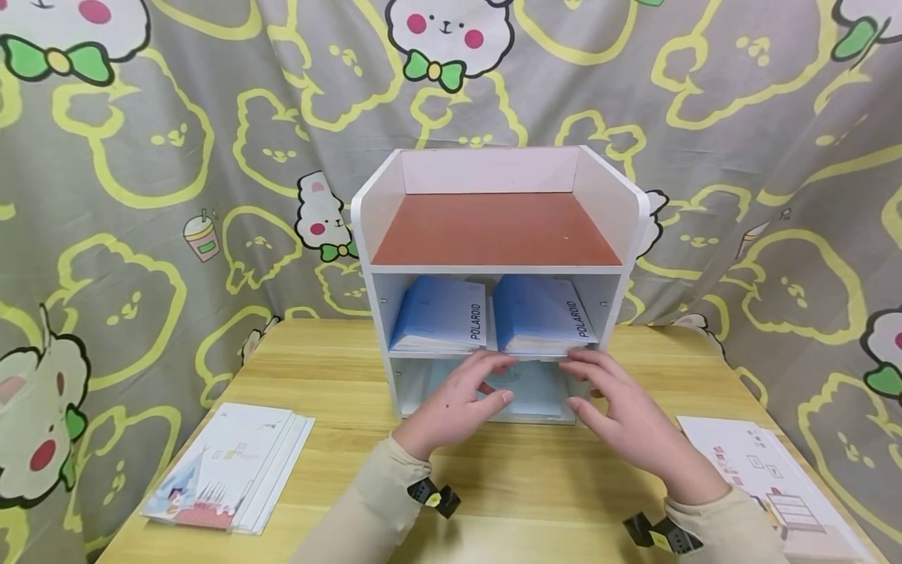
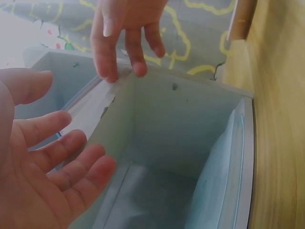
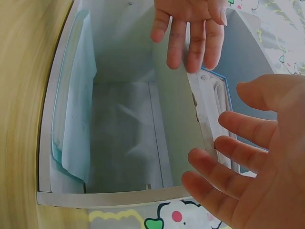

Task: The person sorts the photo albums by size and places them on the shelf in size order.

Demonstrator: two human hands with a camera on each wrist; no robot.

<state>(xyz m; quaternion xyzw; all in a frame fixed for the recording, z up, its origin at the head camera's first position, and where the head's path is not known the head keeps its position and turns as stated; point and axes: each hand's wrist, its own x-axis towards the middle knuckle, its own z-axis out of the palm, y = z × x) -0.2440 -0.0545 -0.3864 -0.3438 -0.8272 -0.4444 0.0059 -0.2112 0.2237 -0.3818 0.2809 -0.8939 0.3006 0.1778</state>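
Note:
A white desktop shelf [image 1: 496, 269] with a reddish-brown top panel stands at the table's centre. In its middle compartment lie two blue-and-white books marked POLAROID, a left book [image 1: 444, 313] and a right book [image 1: 546, 309], side by side. Pale blue flat items [image 1: 528, 388] lie at the bottom of the lower compartment. My left hand [image 1: 461, 399] is in front of the middle board, fingers loosely spread and palm turned inward. Opposite it, my right hand [image 1: 623, 407] has its fingertips close to the board's right front edge. Neither hand holds anything.
On the wooden table [image 1: 338, 486], a stack of illustrated white books [image 1: 232, 470] lies at the left. Another illustrated stack [image 1: 768, 478] lies at the right, partly behind my right forearm. A patterned grey curtain [image 1: 211, 141] hangs behind and around the table.

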